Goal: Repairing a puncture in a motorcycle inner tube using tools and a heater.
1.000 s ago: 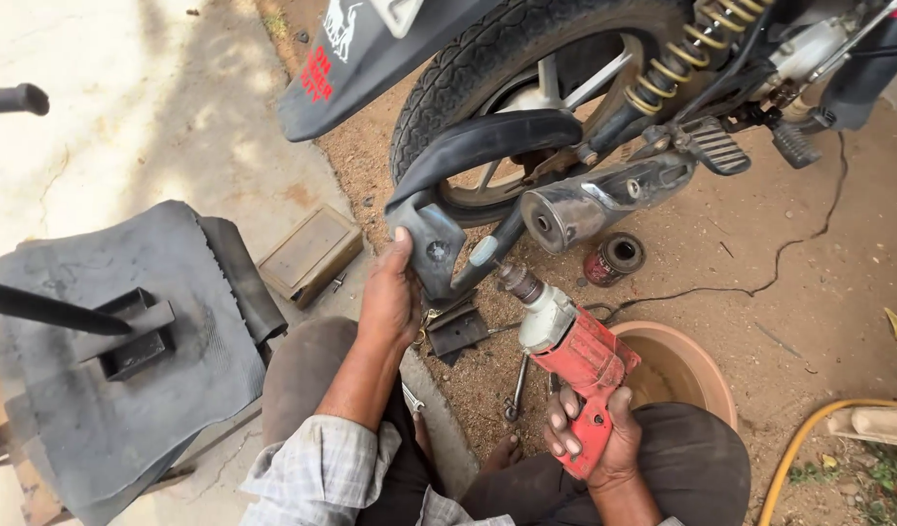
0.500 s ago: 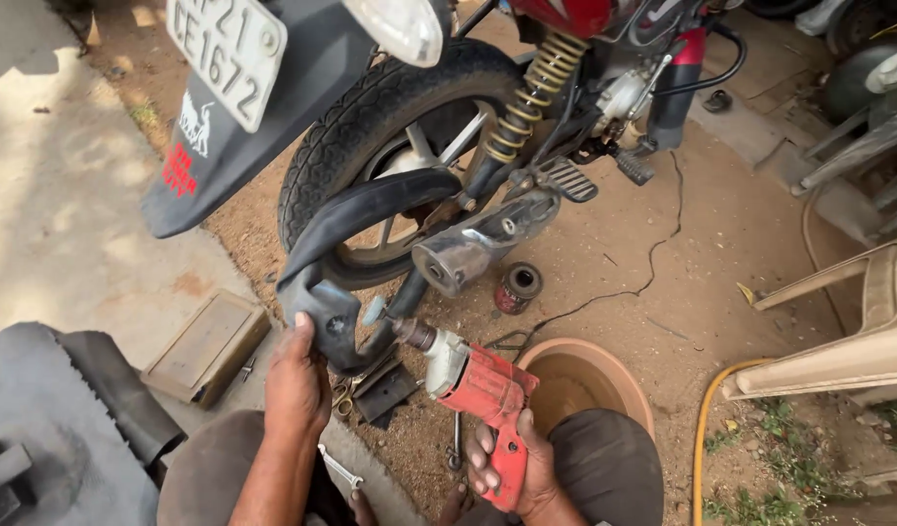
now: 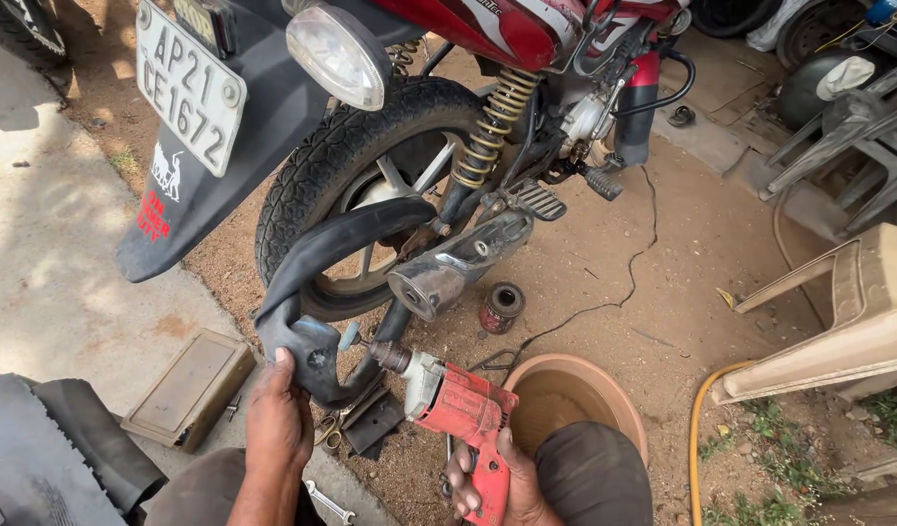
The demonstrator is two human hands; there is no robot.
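Note:
A black rubber inner tube point(image 3: 324, 255) loops out from the rear wheel point(image 3: 371, 166) of a red motorcycle. My left hand point(image 3: 279, 417) grips the tube's lower fold. My right hand point(image 3: 489, 482) holds a red power drill point(image 3: 458, 407) by its handle. The drill's tip point(image 3: 349, 337) points left and sits against the tube beside my left fingers. A chrome exhaust pipe point(image 3: 458, 263) hangs just above the drill.
A flat tan metal box point(image 3: 190, 387) lies on the concrete at left, with a black seat cover point(image 3: 49, 458) below it. A clay basin point(image 3: 570, 394), a small rusty can point(image 3: 501, 307), a yellow hose point(image 3: 697, 433), loose tools point(image 3: 361, 424) and plastic chairs point(image 3: 848, 312) surround me.
The view has tilted up and shifted, showing more of the motorcycle. Both hands keep their hold; the drill stays at the tube.

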